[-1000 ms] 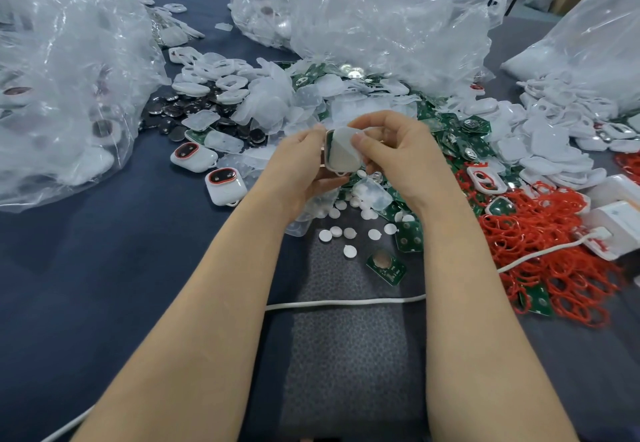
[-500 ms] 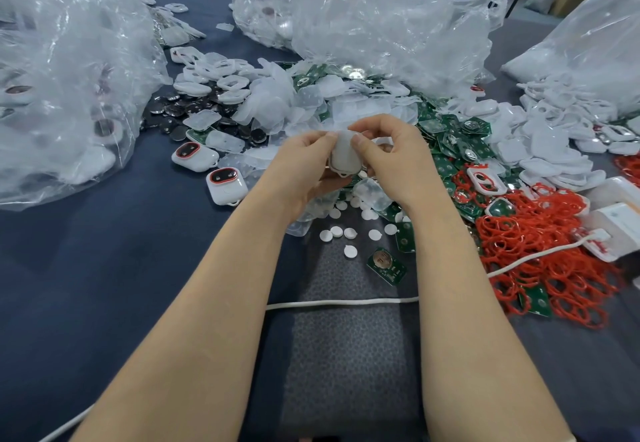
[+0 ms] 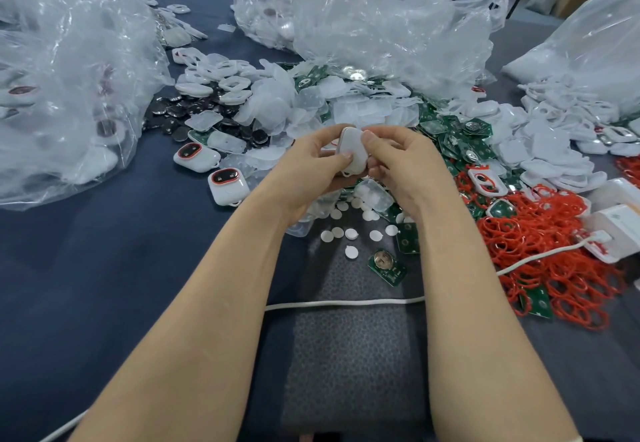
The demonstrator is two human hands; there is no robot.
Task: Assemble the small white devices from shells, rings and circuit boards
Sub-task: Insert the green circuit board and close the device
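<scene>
Two devices (image 3: 212, 171) on table (image 3: 86, 268), left of hands. Boards (image 3: 460, 137) behind and right of hands, rings (image 3: 554, 251) farther right. One board (image 3: 386, 266) near the discs (image 3: 349, 234), cable (image 3: 346, 303) before them. Bags (image 3: 62, 78) left, behind, right.

The white device (image 3: 354, 151) in my fingers looks like smooth, matt plastic. Under my arms lies dark blue cloth (image 3: 104, 268), with a coarser grey speckled mat (image 3: 349, 355) on it. The bags (image 3: 62, 71) are crinkled, glossy clear film. The red rings (image 3: 554, 261) look rubbery.
</scene>
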